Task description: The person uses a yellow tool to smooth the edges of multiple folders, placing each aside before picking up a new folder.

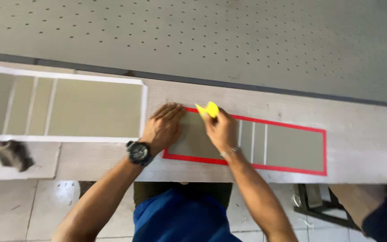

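Fingers [172,112] of the left hand [162,130]: spread flat, pressing down on the left end of a grey-green panel [292,148] framed in red tape [324,152]. Wristwatch [139,152] on that wrist.

Fingers of the right hand [220,130]: pinched around a small yellow plastic scraper [208,109], its edge set against the far strip of red tape near the panel's left corner. Thin bracelet on that wrist.

Panel: lies flat on the pale wooden desk [363,130], directly under both hands, reaching away to the right. Likely a thin, stiff, light sheet; best held down by flat palms rather than gripped.

Scraper: appears light, slightly flexible, smooth; best pinched at its upper edge.

Left, well apart: a similar panel framed in white tape [143,107]. Far side: a perforated grey board [247,40]. Right edge: another person's arm [359,201].
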